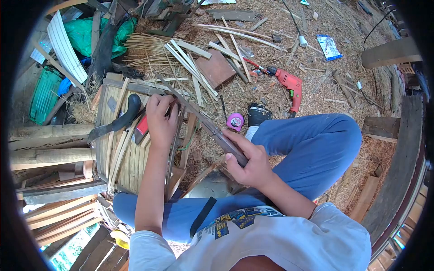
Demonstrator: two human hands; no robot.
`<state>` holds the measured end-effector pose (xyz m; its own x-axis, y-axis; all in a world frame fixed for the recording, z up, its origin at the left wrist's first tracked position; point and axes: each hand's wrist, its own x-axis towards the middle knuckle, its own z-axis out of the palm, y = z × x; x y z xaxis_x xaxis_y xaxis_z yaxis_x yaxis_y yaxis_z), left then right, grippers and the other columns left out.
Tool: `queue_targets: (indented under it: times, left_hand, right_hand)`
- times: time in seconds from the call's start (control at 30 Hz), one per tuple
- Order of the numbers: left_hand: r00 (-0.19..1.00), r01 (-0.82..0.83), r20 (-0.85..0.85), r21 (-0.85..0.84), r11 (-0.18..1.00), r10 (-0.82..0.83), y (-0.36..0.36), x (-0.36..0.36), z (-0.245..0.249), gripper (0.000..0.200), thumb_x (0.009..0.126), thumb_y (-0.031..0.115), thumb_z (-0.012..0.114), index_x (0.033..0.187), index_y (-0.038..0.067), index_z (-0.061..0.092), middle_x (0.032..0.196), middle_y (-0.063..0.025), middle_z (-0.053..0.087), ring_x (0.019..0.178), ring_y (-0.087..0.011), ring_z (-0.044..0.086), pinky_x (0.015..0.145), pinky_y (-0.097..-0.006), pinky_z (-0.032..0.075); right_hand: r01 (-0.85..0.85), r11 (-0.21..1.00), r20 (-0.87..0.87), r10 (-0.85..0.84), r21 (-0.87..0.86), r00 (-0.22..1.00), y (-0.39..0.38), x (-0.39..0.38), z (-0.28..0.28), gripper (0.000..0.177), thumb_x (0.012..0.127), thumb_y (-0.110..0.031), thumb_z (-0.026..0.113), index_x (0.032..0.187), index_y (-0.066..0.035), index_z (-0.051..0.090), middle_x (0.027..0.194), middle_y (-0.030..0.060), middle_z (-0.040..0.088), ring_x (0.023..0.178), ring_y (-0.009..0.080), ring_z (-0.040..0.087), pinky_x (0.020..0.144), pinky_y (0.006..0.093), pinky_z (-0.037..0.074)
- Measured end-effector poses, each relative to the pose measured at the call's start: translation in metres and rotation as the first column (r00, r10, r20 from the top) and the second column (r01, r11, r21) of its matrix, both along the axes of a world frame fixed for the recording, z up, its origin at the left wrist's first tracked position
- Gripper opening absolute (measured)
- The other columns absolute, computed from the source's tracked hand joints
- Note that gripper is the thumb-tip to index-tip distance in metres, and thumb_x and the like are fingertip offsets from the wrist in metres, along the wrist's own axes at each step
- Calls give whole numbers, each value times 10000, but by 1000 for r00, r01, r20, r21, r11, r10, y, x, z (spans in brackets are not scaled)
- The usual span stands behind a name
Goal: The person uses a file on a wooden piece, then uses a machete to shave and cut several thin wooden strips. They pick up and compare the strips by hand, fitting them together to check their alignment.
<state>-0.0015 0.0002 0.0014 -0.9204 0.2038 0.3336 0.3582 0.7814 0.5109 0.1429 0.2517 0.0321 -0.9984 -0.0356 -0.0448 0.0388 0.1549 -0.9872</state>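
In my right hand (251,160) is the dark handle of a long knife-like tool (205,122), its narrow blade slanting up and left past my other hand. My left hand (160,117) is over the slatted wooden bench (135,162), its fingers curled by dark thin pieces; what they grip is partly hidden. Just left of that hand lies a red object (142,125). A curved black handle (132,107) with a dark blade rests on the bench beside light wooden strips (118,156).
A red drill (289,86) and a pink tape measure (235,121) lie on the shaving-covered ground. Beyond the bench are a brown board (216,68) and bundled thin sticks (151,54). My bent leg (316,140) is at the right, with timber (398,167) farther right.
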Motion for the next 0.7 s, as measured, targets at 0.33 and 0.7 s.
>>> queue_targets:
  times: [0.33, 0.7]
  left_hand:
    - [1000, -8, 4, 5, 1000, 8, 0, -1, -2, 171, 855, -25, 764, 1009, 20, 705, 917, -127, 579, 909, -329, 588, 836, -426, 484]
    - [1000, 17, -7, -5, 1000, -17, 1, -2, 0, 157, 857, -17, 762, 989, 18, 685, 913, -129, 559, 908, -336, 577, 834, -432, 477]
  right_hand:
    - [3, 1000, -6, -3, -6, 1000, 1, -2, 0, 571, 891, -129, 719, 1445, -18, 636, 1186, 259, 766, 973, 399, 798, 839, 417, 639]
    - [9, 1000, -41, -8, 14, 999, 0, -5, 0, 557, 904, -85, 673, 1450, 15, 624, 1084, 197, 791, 831, 219, 800, 764, 326, 604]
